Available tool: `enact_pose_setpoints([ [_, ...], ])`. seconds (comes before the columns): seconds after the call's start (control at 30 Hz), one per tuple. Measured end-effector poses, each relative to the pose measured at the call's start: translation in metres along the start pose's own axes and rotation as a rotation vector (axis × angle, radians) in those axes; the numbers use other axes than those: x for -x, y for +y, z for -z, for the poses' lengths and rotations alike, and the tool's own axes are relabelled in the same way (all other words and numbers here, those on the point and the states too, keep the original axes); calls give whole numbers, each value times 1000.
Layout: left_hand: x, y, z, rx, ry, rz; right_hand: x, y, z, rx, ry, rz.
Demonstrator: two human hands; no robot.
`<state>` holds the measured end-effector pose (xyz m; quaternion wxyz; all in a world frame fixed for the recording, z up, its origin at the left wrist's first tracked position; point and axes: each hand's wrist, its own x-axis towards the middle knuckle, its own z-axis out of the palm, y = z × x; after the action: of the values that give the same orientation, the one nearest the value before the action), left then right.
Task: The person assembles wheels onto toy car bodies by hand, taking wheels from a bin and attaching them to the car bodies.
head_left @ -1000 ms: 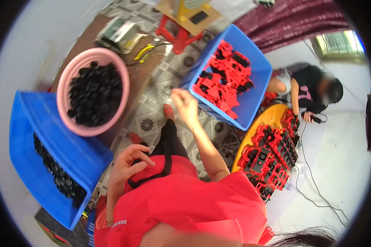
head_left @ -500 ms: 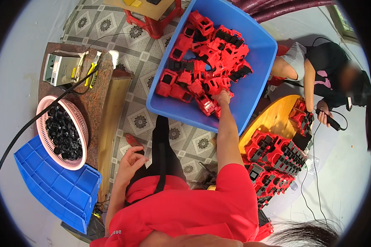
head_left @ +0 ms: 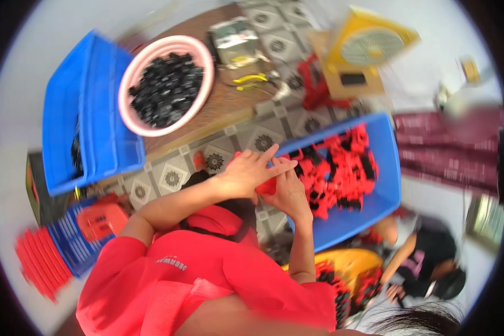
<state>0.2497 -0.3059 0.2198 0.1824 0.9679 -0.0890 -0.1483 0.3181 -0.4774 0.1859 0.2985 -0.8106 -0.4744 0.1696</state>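
My left hand (head_left: 246,172) and my right hand (head_left: 288,196) meet in front of my body, fingers overlapping. Between them is a red plastic part (head_left: 267,186), mostly covered by the fingers; its full shape is hidden. My right hand curls around its near side, while the left lies across the top with some fingers stretched out. Just beyond the right hand stands a large blue tub (head_left: 391,168) with a heap of red plastic housings (head_left: 347,173) with black pieces.
Left of the tub, a brown table (head_left: 224,106) carries a pink basket (head_left: 123,101) of small black parts (head_left: 168,89) and yellow-handled pliers (head_left: 251,81). Blue bins (head_left: 112,112) stand farther left. A yellow fan (head_left: 369,45) is at the back. A co-worker (head_left: 431,252) sits by a yellow round table (head_left: 347,260).
My right hand has come out of the tub with a red part and met the left hand. The view has swung left, toward the pink basket and blue bins.
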Motion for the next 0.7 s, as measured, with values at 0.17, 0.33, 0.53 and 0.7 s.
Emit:
enact_pose_setpoints([
  [0.17, 107, -95, -18, 1365, 267, 492, -102, -62, -36, -305, -46, 199],
  [0.33, 208, -136, -63, 1749, 784, 594, -241, -87, -145, -663, -235, 73],
  [0.53, 260, -192, -73, 2065, 889, 538, -366, -63, -293, -38, -80, 110],
  [0.7, 264, -235, -69, 2194, 1164, 452, -409, -73, -311, 315, -512, -4],
])
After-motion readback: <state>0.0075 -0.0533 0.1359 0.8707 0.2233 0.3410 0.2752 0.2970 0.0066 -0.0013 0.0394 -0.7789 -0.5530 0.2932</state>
